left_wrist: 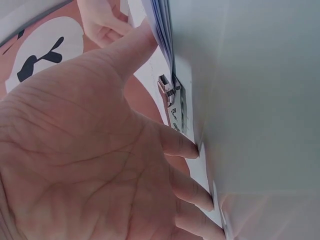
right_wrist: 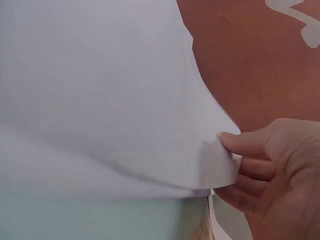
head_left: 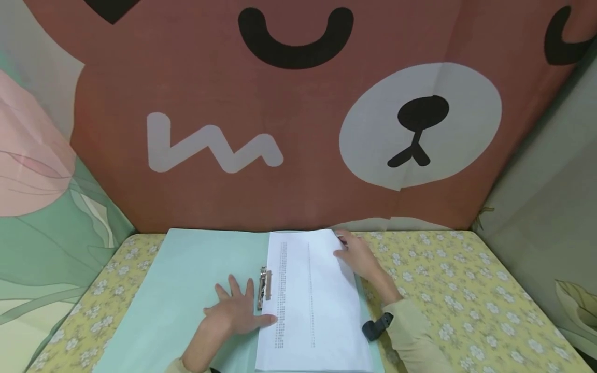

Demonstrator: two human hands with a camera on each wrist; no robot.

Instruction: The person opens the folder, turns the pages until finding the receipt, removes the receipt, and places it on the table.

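Observation:
A pale green folder [head_left: 205, 259] lies spread out, with a stack of printed white sheets [head_left: 322, 305] on its right half. Along the fold sits a metal clip [head_left: 262, 292] at the left edge of the sheets. My left hand [head_left: 233, 313] rests on the left cover with fingers spread, its thumb on the sheets' left margin. In the left wrist view, the fingertips [left_wrist: 192, 151] meet the cover beside the clip. At the far right corner, my right hand [head_left: 360, 255] pinches the top sheet [right_wrist: 125, 90] between thumb and fingers, and that corner is lifted and curved.
Beneath the folder is a table with a yellow floral cloth [head_left: 448, 295]. A brown curtain [head_left: 308, 191] with cartoon bear faces rises right behind the folder's far edge. Printed fabric hangs at the left [head_left: 42, 248] and grey fabric [head_left: 555, 197] at the right.

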